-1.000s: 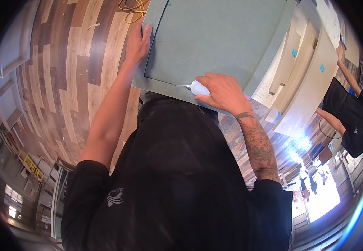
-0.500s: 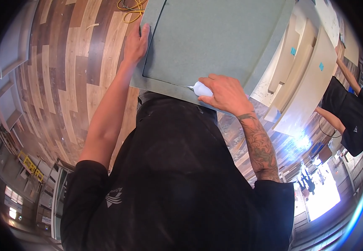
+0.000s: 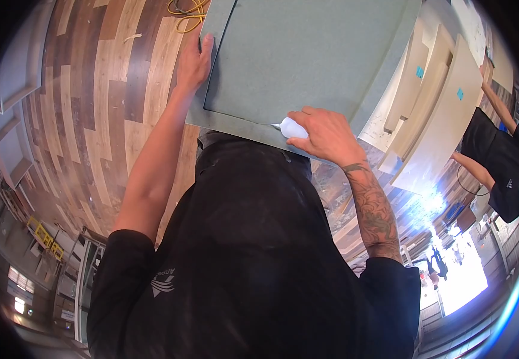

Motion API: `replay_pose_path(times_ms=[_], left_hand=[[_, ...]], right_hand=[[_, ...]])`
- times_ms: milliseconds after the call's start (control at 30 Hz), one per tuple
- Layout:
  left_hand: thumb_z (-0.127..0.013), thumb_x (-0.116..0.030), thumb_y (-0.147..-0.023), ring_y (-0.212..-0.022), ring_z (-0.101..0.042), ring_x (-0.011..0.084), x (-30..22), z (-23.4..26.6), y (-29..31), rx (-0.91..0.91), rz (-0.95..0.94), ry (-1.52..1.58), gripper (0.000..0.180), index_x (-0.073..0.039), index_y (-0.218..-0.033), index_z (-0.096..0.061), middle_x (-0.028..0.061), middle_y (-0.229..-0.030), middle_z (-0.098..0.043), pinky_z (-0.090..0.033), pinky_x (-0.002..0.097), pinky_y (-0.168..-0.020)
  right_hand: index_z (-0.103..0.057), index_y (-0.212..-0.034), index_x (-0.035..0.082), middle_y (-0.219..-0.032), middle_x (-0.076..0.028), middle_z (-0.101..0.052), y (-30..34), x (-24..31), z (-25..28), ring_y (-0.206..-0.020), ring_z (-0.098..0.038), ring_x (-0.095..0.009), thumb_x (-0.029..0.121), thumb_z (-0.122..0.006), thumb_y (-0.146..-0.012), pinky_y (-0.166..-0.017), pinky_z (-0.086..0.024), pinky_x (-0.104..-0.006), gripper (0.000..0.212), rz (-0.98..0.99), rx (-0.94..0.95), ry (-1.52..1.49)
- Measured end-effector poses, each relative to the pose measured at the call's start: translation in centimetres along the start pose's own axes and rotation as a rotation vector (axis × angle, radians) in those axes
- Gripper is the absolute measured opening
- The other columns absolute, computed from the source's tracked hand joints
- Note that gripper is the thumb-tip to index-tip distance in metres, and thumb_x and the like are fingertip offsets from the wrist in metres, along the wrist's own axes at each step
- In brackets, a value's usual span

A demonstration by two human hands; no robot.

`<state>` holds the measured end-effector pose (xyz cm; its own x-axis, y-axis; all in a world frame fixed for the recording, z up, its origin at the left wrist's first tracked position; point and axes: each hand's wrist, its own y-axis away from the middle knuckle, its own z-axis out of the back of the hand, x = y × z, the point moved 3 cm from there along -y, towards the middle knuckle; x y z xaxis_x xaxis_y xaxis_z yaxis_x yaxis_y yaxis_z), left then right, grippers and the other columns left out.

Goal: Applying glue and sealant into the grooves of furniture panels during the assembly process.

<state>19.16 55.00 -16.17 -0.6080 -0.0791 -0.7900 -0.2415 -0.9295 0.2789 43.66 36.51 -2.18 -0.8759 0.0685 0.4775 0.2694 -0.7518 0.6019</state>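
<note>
A grey-green panel (image 3: 295,60) with a raised border and a recessed middle lies in front of my body. My left hand (image 3: 195,64) grips its left edge, thumb up along the rim and the other fingers partly hidden against the side. In my right hand (image 3: 330,136) is a white squeeze bottle (image 3: 293,128), held tilted low over the near border. Its thin pointed nozzle aims left, with the tip at the inner seam where border and recess meet, close to the near left corner.
A yellow cord (image 3: 190,17) lies coiled beyond my left hand on the wood-plank floor (image 3: 110,90). Pale boards (image 3: 436,113) with blue tape pieces stand to the right. Past them, a co-worker in a black shirt (image 3: 491,158) reaches toward the boards.
My right hand and the squeeze bottle have shifted slightly right along the near seam. The left hand and the panel have stayed in place.
</note>
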Motion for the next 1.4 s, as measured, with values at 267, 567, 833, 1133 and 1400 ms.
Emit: replay_pose_path(times_ms=[267, 567, 833, 1133, 1400], left_hand=[[-0.043, -0.045, -0.108, -0.125, -0.061, 0.0408, 0.9, 0.3, -0.3, -0.016, -0.038, 0.009, 0.055, -0.014, -0.154, -0.046, 0.0230, -0.134, -0.065, -0.046, 0.0449, -0.105], [-0.043, -0.046, -0.109, -0.129, -0.059, 0.0398, 1.2, 0.3, -0.3, -0.002, -0.028, 0.009, 0.057, -0.011, -0.154, -0.046, 0.0231, -0.137, -0.063, -0.045, 0.0438, -0.107], [-0.044, -0.046, -0.109, -0.130, -0.059, 0.0387, 1.3, 0.3, -0.5, 0.004, -0.046, 0.051, 0.058, -0.010, -0.153, -0.046, 0.0225, -0.139, -0.062, -0.045, 0.0421, -0.107], [-0.044, -0.051, -0.108, -0.124, -0.061, 0.0406, 2.3, 0.1, -0.7, -0.018, -0.046, 0.000, 0.059, -0.012, -0.152, -0.047, 0.0213, -0.133, -0.066, -0.047, 0.0435, -0.104], [-0.042, -0.053, -0.107, -0.124, -0.061, 0.0409, 2.1, 0.0, -0.7, -0.016, -0.019, -0.038, 0.060, -0.015, -0.153, -0.046, 0.0213, -0.133, -0.066, -0.047, 0.0443, -0.104]], right_hand=[[-0.069, -0.124, 0.012, -0.100, -0.009, -0.068, -0.3, 0.2, -0.3, -0.095, -0.067, -0.034, 0.040, -0.077, -0.084, -0.079, -0.053, -0.0460, 0.049, -0.017, 0.009, 0.003], [-0.070, -0.124, 0.011, -0.102, -0.010, -0.068, 0.2, -0.5, -0.6, -0.096, -0.067, -0.034, 0.040, -0.077, -0.084, -0.080, -0.053, -0.0455, 0.050, -0.040, 0.014, -0.012], [-0.070, -0.124, 0.012, -0.102, -0.009, -0.069, 0.5, -0.8, -0.7, -0.097, -0.068, -0.034, 0.040, -0.077, -0.084, -0.080, -0.054, -0.0455, 0.050, -0.066, 0.020, -0.005], [-0.070, -0.124, 0.012, -0.102, -0.009, -0.069, 0.9, -1.3, -0.8, -0.097, -0.068, -0.034, 0.040, -0.077, -0.084, -0.079, -0.054, -0.0459, 0.050, -0.073, 0.024, 0.011], [-0.070, -0.123, 0.012, -0.101, -0.009, -0.069, 1.3, -1.7, -0.8, -0.096, -0.068, -0.034, 0.041, -0.077, -0.083, -0.078, -0.054, -0.0459, 0.050, -0.095, 0.026, 0.006]])
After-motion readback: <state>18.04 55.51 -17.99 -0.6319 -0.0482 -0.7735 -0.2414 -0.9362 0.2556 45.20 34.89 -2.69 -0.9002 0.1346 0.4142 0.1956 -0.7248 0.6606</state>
